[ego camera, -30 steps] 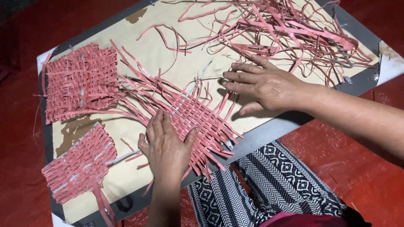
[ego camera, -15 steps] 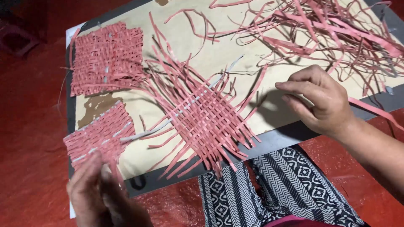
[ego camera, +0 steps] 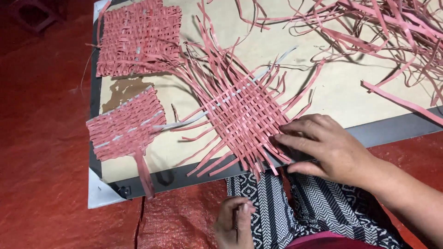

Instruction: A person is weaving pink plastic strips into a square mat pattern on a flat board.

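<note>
The right hand point(ego camera: 330, 150) lies flat on the woven mat point(ego camera: 240, 108); left hand point(ego camera: 234, 220) curled, empty. Loose strips could slip out.

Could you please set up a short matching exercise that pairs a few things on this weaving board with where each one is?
Things:
1. right hand
2. left hand
3. pile of loose pink strips
4. finished woven square

Places:
A. board's far left corner
B. on the near right edge of the half-woven mat
C. below the board, beside the patterned cloth
D. board's far right

Pairs: 1-B, 2-C, 3-D, 4-A
</note>
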